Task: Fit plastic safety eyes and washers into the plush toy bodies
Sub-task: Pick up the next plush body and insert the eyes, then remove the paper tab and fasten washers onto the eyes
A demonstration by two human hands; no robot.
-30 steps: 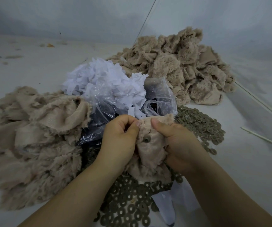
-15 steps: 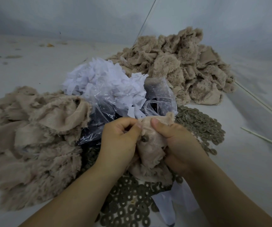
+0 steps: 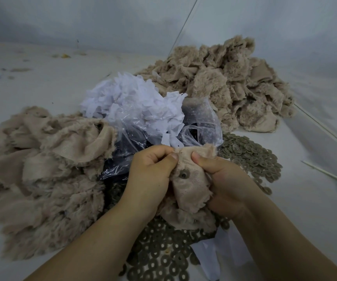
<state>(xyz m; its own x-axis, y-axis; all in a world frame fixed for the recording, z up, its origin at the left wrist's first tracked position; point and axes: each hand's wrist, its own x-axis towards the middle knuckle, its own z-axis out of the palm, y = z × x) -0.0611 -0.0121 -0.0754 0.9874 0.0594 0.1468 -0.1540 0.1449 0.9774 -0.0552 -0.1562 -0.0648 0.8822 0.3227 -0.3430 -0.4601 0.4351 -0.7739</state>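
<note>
Plush body (image 3: 188, 185), inside out, pinched between left hand (image 3: 150, 179) and right hand (image 3: 224, 183) above loose washers (image 3: 163, 258). Washer (image 3: 183, 175) now sits flatter on the backing than a second ago. Probably seated; next eye due.

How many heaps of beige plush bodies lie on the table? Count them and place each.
2: one heap left of the hands, one heap at the back right. More may lie out of view.
</note>
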